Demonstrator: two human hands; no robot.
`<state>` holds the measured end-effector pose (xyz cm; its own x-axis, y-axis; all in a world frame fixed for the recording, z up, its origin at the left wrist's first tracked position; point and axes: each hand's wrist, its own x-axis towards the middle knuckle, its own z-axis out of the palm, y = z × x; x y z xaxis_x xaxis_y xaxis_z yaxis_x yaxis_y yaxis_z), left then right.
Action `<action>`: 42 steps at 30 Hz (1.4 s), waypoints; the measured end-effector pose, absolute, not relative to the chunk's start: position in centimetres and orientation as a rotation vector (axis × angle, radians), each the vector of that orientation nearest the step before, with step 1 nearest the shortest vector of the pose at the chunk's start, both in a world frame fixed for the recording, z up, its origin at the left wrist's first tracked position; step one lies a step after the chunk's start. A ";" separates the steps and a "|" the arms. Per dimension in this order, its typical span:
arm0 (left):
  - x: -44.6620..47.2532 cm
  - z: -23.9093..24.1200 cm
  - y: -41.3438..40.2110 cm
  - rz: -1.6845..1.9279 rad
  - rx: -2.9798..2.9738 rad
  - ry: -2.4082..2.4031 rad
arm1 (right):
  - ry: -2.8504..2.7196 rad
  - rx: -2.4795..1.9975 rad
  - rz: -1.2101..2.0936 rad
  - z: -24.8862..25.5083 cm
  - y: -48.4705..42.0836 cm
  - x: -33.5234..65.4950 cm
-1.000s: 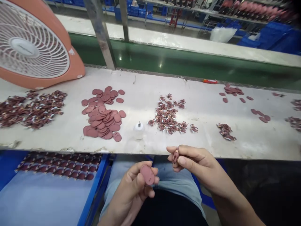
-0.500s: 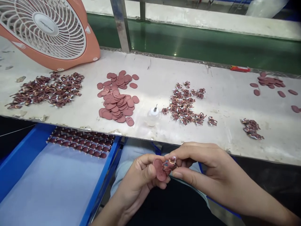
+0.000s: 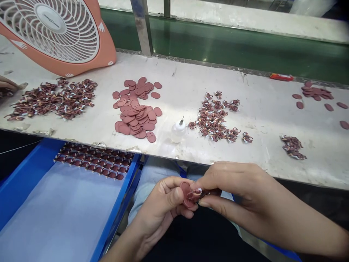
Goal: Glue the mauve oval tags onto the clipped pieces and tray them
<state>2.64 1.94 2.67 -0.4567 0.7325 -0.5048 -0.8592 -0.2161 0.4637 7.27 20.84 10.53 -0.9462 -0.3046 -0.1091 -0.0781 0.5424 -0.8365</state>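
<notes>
Between thumb and fingers, my left hand pinches a reddish-brown oval base over my lap. My right hand is closed on a small brown figurine with white and orange bits, pressed against the face of that base. Fingers partly cover the figurine, so its contact points are hidden. On the table in front lie a pile of loose oval bases and a cluster of similar figurines. A clear squeeze bottle with a thin metal tip stands upright between them.
An orange fan stands at the far left beside a larger figurine heap; another person's hand is at that edge. A blue tray below holds rows of mounted figurines. More bases and figurines lie right.
My right hand has brought the figurine closer against the base, and the base has turned slightly. Another person's hand has come into view at the left edge.
</notes>
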 end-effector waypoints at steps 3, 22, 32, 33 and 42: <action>2.8 2.3 1.9 1.860 -0.204 0.844 | 2.539 -0.394 -1.329 10.7 20.8 7.0; 2.8 1.7 2.0 1.821 -0.275 0.798 | 2.553 -0.384 -1.390 10.0 21.0 6.1; 2.9 1.5 2.0 1.821 -0.285 0.770 | 2.579 -0.466 -1.239 10.3 21.2 5.8; 2.9 1.5 2.0 1.821 -0.285 0.769 | 2.571 -0.464 -1.229 10.3 21.2 5.8; 3.0 1.3 1.9 1.830 -0.347 0.787 | 2.625 -0.477 -1.130 10.3 20.6 5.9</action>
<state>3.02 1.93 1.31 -0.3936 0.7186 -0.5734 -0.9104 -0.2182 0.3515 5.93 20.57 10.28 -0.9170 -0.3881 -0.0923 -0.1997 0.6471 -0.7358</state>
